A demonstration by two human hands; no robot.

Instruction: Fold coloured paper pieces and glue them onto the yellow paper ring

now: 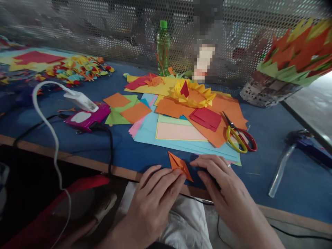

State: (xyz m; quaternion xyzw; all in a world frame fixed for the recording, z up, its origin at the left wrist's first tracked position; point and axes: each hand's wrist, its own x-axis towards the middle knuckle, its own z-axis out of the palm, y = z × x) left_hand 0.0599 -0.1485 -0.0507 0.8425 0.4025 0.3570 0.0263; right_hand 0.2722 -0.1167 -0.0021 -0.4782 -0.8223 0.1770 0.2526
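A small piece of folded orange paper [178, 164], creased into a slim diamond, lies at the front edge of the blue table. My left hand [158, 192] presses its fingertips on the lower side of this paper and holds it there; the thumb is mostly hidden. Just to the right of the paper is my right hand [220, 176], with a ring on one finger. Its thumb and forefinger are apart, and nothing is between them. Beyond both hands lie light-blue paper sheets [145, 133] and a stack of red paper pieces [206, 118].
Scissors [237, 136] with yellow and red handles rest on orange paper. A yellow folded-paper ring [207, 100] and a green bottle [163, 48] stand behind. A purple power strip [88, 119] with cables is at left, a glue gun [306, 145] at right, near a paper-filled basket [267, 90].
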